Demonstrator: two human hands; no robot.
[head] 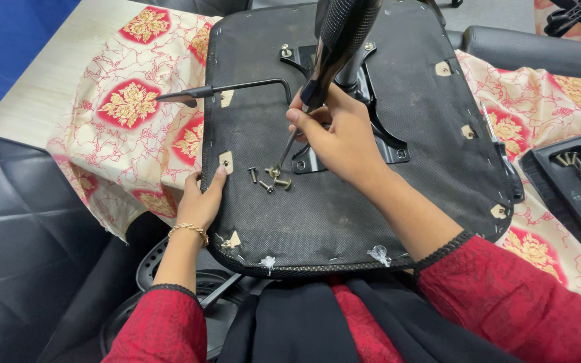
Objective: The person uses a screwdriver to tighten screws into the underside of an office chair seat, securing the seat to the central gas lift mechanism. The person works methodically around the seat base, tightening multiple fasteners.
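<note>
An upturned office-chair seat (344,208) with black fabric underside lies before me. My left hand (201,199) grips its left edge, thumb on the fabric. My right hand (337,134) holds a thin metal tool (287,149), its tip down among a few loose bolts (270,178) on the seat. A black metal bracket (381,131) with a mesh-covered column (341,33) is mounted mid-seat, just behind my right hand. A black lever (226,89) sticks out to the left from the bracket.
A floral red and cream cloth (129,107) covers the table under the seat. A black tray (576,191) with several bolts sits at right. Another black chair seat (28,249) lies at lower left; a black part (539,57) rests at upper right.
</note>
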